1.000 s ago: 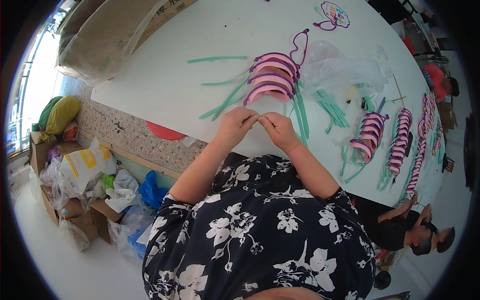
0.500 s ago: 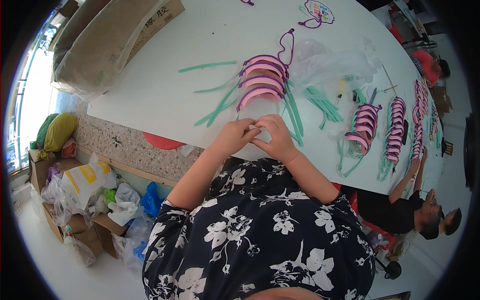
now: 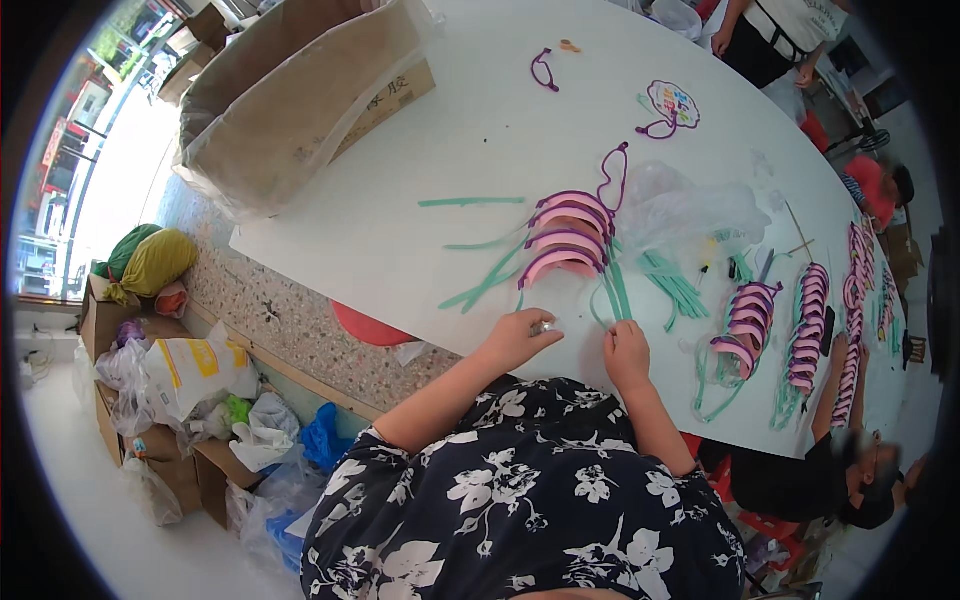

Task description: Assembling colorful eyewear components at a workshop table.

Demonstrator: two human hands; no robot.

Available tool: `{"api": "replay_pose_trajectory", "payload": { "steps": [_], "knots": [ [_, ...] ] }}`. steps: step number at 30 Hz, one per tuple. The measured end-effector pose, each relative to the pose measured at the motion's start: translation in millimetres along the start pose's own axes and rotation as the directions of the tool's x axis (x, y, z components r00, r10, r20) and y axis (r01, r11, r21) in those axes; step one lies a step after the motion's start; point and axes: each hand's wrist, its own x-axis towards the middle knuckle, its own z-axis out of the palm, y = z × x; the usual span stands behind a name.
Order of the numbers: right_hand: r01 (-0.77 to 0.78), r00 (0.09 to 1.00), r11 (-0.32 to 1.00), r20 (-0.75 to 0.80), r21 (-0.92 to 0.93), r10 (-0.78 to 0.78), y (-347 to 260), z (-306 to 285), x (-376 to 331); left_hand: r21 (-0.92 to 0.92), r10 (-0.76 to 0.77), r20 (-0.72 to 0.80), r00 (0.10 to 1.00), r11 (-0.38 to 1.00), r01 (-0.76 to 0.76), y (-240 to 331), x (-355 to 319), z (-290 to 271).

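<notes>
Brown carton [image 3: 392, 108] bears dark printing, the scalloped tag [image 3: 674, 104] bright lettering. I see both hands parted since they met: the left hand [image 3: 518, 338] pinching a small shiny thing [image 3: 541, 327], the right hand [image 3: 628, 352] at a green strap [image 3: 619, 292], grip unclear, near the pink visors [image 3: 558, 256]. The white table [image 3: 370, 255] gives room leftward to its edge.

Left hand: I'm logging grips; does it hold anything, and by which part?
The left hand holds a small shiny piece; its gripped part can't be told.
</notes>
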Motion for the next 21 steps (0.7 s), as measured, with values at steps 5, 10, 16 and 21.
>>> {"api": "replay_pose_trajectory", "payload": {
  "steps": [5, 10, 16, 21],
  "knots": [
    [-0.116, 0.993, 0.855, 0.033, 0.505, 0.115, -60.1, -33.6, 17.3, 0.376, 0.253, -0.043, 0.966, 0.900, -0.219, 11.8, -7.2, -6.1],
    [-0.357, 0.933, 0.269, 0.354, 0.894, 0.061, -60.3, -32.2, 28.9, 0.441, 0.498, -0.091, 0.862, 0.797, -0.413, 36.2, -10.7, -1.6],
    [-0.416, 0.905, -0.257, 0.425, 0.872, -0.024, -74.4, -46.9, 50.8, -0.006, 0.288, -0.287, 0.913, 0.953, -0.303, 34.2, -0.6, -0.2],
    [-0.429, 0.903, -0.137, 0.422, 0.893, -0.084, -57.8, -30.5, 45.9, -0.055, 0.259, -0.180, 0.949, 0.961, -0.273, 34.7, 4.5, -10.8]
  ]
}}
